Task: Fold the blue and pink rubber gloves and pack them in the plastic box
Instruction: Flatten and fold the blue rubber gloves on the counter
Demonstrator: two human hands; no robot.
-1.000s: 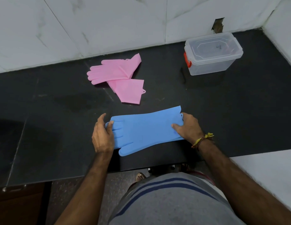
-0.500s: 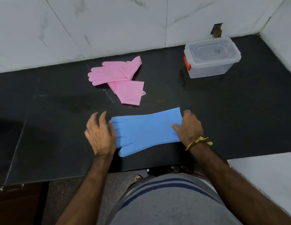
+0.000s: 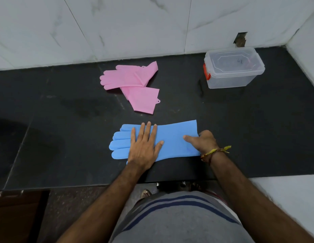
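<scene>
while our left hand (image 3: pixel 144 148) lies flat and spread on the palm of the blue gloves (image 3: pixel 170 141), fingers apart and pressing down rather than gripping, our right hand (image 3: pixel 201 142) pinches the cuff end, thumb on top and the other fingers seemingly tucked under the edge. we cannot tell whether one blue glove or a stacked pair lies here; it rests flat on the black counter (image 3: pixel 257 128), near the front edge, fingers pointing to our left. the pink gloves (image 3: pixel 133 85) sit further back toward the wall, one overlapping the other, with a small hanging tab showing at one cuff. the plastic box (image 3: pixel 235 71) stands well apart at the back right, clear with a red latch on its side, and its lid appears to be on. we judge the rubber to be soft, floppy and light, with some spring, so a fold will probably want to open again unless we keep a palm on it. it looks grippy rather than slick, and it should cling to the counter a little. the best place to take hold seems to be the wide cuff, lifting it over toward the fingers while the left hand anchors the middle as a crease line. nothing here looks fragile; the box lid has yet to come off before packing.
</scene>
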